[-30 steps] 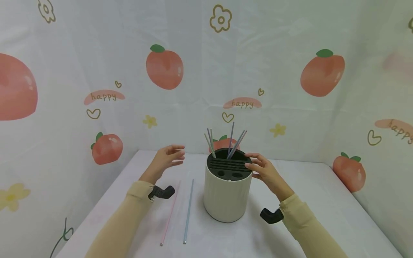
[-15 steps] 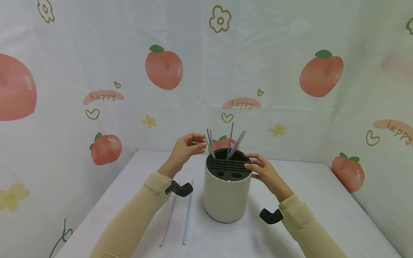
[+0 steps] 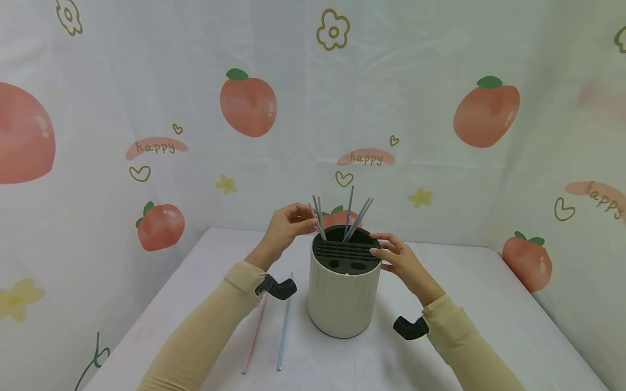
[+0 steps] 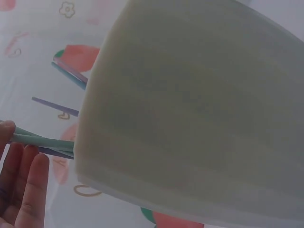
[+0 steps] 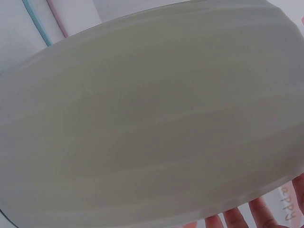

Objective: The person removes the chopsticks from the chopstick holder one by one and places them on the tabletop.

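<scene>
A cream ribbed pen holder [image 3: 343, 304] with a black slotted top [image 3: 346, 252] stands upright in the middle of the table. Several thin pastel straws [image 3: 359, 217] lean out of its rear opening. My left hand [image 3: 287, 227] is at the holder's far left and pinches a green straw [image 4: 45, 141] between thumb [image 4: 6, 130] and fingers; the straw's lower end is inside the holder. My right hand [image 3: 398, 259] rests on the right side of the rim with its fingers spread. In the right wrist view, those fingertips [image 5: 234, 218] show along the holder's edge.
A pink straw [image 3: 253, 342] and a blue straw [image 3: 283, 336] lie on the white table [image 3: 440, 347], left of the holder, partly covered by the left wrist's camera [image 3: 279, 288]. Behind the table hangs a peach-print curtain [image 3: 303, 108].
My left hand has moved right from above the left of the table to the straws in the holder and has closed on a green one. The right hand stays at the rim.
</scene>
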Available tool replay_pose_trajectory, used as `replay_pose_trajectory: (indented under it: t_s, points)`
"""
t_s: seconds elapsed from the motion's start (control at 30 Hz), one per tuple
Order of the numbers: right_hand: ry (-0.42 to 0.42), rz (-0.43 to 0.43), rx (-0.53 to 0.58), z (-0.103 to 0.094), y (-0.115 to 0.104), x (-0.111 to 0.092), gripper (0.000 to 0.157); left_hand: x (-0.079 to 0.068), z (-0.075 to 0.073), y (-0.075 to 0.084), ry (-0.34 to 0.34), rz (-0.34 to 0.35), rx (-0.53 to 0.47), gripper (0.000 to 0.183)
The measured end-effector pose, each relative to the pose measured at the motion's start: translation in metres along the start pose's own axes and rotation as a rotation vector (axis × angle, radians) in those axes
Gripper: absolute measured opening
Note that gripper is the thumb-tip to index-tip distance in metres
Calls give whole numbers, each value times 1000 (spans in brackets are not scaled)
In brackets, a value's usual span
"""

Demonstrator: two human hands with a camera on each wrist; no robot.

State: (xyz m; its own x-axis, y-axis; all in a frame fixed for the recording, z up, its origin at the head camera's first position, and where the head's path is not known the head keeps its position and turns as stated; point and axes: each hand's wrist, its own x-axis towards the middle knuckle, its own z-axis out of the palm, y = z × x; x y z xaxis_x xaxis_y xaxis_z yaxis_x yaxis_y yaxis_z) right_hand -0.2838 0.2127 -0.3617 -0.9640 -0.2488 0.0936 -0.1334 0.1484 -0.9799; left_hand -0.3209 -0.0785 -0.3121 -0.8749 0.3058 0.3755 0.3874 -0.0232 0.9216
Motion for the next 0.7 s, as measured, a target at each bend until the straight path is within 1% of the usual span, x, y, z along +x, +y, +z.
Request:
replay_pose_trajectory:
  t_s: [0.13, 0.23, 0.33, 0.4, 0.47, 0.53, 0.63, 0.7]
  points:
    - [0, 1, -3, 0, 0, 0, 51, 0, 0, -1, -3, 1, -11, 16]
    - [-2, 0, -2, 0, 0, 0, 51, 1, 0, -2, 0, 17, -13, 17]
    - [-1, 0, -5, 0, -1, 0, 51, 4, -1, 1, 15, 49, -14, 19]
    - [-1, 1, -7, 0, -1, 0, 51, 7, -3, 6, 31, 86, -27, 18]
    - [-1, 2, -10, 0, -1, -1, 51, 10, -6, 16, 52, 130, -58, 16]
    - [-3, 3, -9, 0, -1, -1, 51, 14, -9, 30, 78, 184, -102, 13]
    - [-6, 2, -9, 0, -1, -1, 51, 19, -18, 58, 120, 282, -176, 19]
    - [-7, 1, -9, 0, -1, -1, 51, 22, -25, 77, 164, 352, -219, 23]
